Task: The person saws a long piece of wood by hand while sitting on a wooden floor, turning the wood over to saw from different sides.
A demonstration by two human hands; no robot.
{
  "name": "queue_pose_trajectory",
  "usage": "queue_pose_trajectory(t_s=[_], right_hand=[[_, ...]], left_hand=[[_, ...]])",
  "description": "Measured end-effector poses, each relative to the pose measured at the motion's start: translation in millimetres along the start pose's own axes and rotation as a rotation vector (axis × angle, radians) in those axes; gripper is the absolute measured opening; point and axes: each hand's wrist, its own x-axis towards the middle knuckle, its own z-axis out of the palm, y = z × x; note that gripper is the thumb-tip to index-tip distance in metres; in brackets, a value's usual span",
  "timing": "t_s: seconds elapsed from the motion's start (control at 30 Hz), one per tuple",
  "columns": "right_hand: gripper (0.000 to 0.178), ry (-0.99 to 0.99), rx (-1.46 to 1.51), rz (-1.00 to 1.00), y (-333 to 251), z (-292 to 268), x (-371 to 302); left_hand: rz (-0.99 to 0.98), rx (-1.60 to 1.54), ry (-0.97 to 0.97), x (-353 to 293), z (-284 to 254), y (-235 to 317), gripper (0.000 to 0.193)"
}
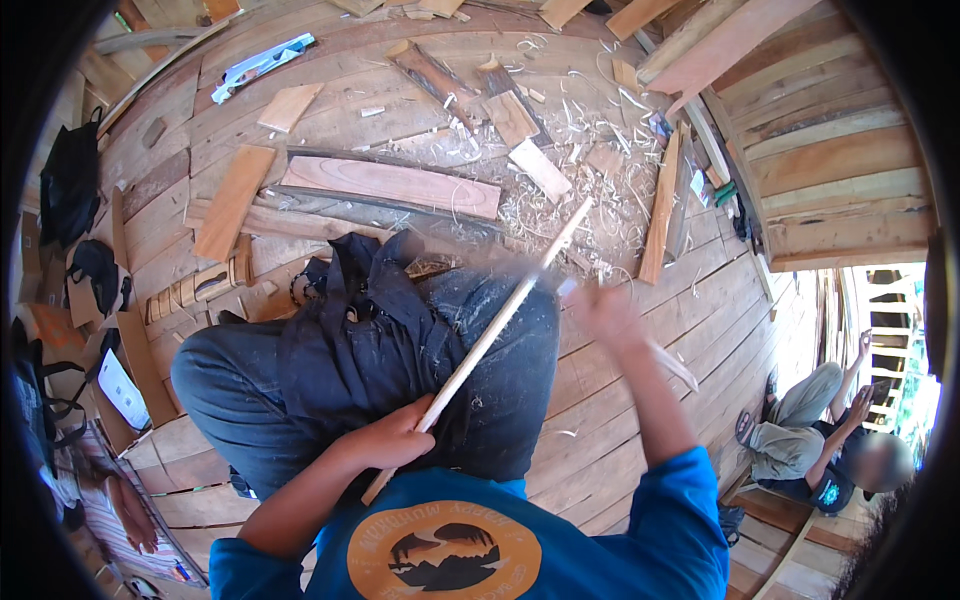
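A long, pale wooden stick (490,335) slants across my lap, from near my shirt up over my thigh toward the shavings on the floor. My left hand (400,432) is closed around its lower part. At the stick's upper half, my right hand (607,312) grips a long-bladed knife, both smeared by motion. The blurred blade (480,262) reaches leftward across the stick; whether it touches the wood I cannot tell. Below the right hand hangs a pale, thin strip (675,365). Dark cloth (345,330) is bunched over my legs.
Curled shavings (600,215) and offcuts litter the plank floor ahead, around a long flat board (390,185). Another board (235,203) lies left of it. Cardboard boxes (140,370) stand at my left. Another person (805,440) sits at the right, near a plank wall (840,150).
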Motion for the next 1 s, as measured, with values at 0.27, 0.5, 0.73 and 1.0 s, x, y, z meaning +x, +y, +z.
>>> queue_pose_trajectory(t_s=[0.27, 0.5, 0.73, 1.0], right_hand=[[0.068, 0.033, 0.04, 0.215, 59.6, 0.6, 3.0], [0.065, 0.226, 0.605, 0.42, 85.0, 64.1, -20.1], [0.059, 0.205, 0.821, 0.187, 16.9, 16.2, -79.2], [0.057, 0.094, 0.299, 0.024, 48.7, 21.7, -43.6]], left_hand=[[0.045, 0.231, -0.025, 5.6, 5.2, 10.7, 0.046], [-0.031, -0.009, -0.118, 9.4, -1.0, -10.1, 0.028], [-0.07, -0.18, -0.14, 5.9, -1.6, -5.6, 0.031], [-0.086, -0.129, -0.091, 5.1, 4.6, 3.9, 0.028]])
